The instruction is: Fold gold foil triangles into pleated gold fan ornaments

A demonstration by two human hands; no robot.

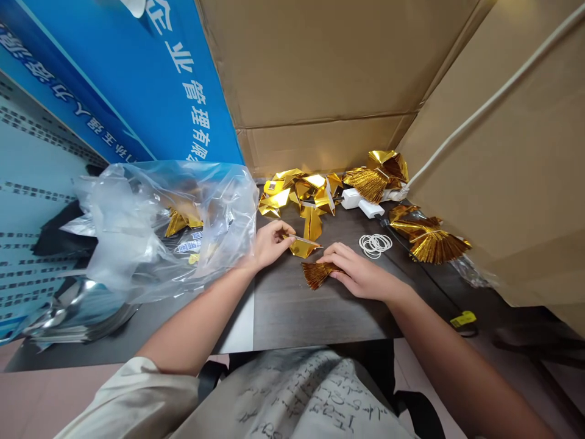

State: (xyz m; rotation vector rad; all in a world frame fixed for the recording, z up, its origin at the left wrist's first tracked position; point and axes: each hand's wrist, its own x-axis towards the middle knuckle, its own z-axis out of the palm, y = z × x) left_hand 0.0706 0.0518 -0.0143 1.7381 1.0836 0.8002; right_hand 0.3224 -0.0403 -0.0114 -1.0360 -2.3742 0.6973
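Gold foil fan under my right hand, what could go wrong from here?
The pleated fan under your right hand could crush or spread if pressed. The folded foil at your left hand might tear or crease wrongly. The loose rubber bands lie close and could get knocked away.

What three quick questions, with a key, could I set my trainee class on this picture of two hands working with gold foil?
1. True or false: the right hand is touching the pleated gold foil fan.
2. Multiple choice: what is the left hand touching? A) a folded gold foil piece B) a white power adapter C) a bundle of rubber bands
3. Short answer: what kind of bag lies to the left of the left hand?

Key: 1. True. 2. A. 3. A clear plastic bag.
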